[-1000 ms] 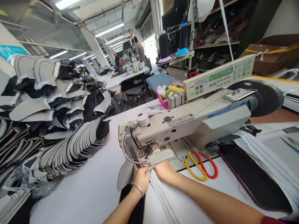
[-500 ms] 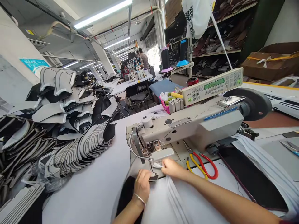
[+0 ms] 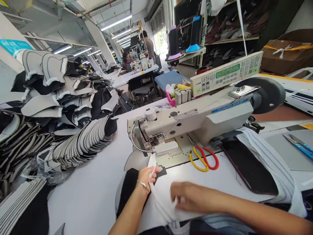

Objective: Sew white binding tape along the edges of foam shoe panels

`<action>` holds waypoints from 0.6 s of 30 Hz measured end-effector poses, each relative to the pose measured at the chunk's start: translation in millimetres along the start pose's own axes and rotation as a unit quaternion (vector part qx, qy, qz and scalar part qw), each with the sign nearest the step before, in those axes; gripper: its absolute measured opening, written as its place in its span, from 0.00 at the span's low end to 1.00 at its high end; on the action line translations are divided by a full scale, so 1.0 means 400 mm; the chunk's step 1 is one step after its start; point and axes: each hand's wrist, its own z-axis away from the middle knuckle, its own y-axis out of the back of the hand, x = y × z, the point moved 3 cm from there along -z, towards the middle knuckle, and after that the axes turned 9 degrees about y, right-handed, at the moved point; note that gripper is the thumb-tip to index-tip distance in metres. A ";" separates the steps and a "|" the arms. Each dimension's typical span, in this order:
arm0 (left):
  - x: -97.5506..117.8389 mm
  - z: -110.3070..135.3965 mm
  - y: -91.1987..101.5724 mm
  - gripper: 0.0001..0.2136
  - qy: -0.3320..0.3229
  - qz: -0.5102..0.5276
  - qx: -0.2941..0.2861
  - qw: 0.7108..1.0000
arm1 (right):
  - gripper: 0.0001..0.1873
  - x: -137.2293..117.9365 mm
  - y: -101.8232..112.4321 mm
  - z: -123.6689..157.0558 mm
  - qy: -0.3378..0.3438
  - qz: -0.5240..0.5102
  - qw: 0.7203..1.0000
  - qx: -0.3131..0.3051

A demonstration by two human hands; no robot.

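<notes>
My left hand [image 3: 148, 176] is closed round a white fabric strip [image 3: 152, 163], just in front of the sewing machine [image 3: 171, 125]. The strip runs from the needle area down through the fingers toward the table's near edge. Under and beside that hand lies a grey and black fabric piece [image 3: 129, 182], its far end by the machine's presser foot. Over the white table, to the right of the strip, my right hand [image 3: 187, 195] is blurred by motion with its fingers curled. Whether it holds anything cannot be made out.
Scissors with red and yellow handles [image 3: 204, 160] lie on the machine bed. A dark phone-shaped panel [image 3: 249, 163] and more white strip [image 3: 276, 166] are at right, near blue-handled scissors [image 3: 300, 147]. Stacked grey fabric pieces [image 3: 83, 140] fill the left. People work far behind.
My left hand has gone from the fabric piece to the white strip. My right hand has let go of the strip by the needle and moved down toward me. The view has shifted slightly.
</notes>
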 end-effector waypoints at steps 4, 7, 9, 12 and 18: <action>-0.012 -0.008 0.028 0.04 0.005 0.003 -0.020 1.000 | 0.09 0.148 0.080 0.119 -0.266 0.314 0.903 0.121; -0.016 -0.011 0.030 0.04 0.005 0.002 -0.033 0.999 | 0.14 0.216 0.079 0.171 -0.300 0.406 0.855 0.122; -0.018 -0.012 0.029 0.04 0.003 0.003 -0.040 0.999 | 0.16 0.240 0.070 0.178 -0.288 0.401 0.864 0.100; -0.019 -0.013 0.029 0.04 0.002 0.010 -0.047 0.999 | 0.23 0.260 0.082 0.178 -0.353 0.278 0.889 0.092; -0.018 -0.012 0.035 0.04 0.015 0.033 -0.071 0.997 | 0.32 0.203 0.117 0.182 -0.429 -0.084 0.883 0.167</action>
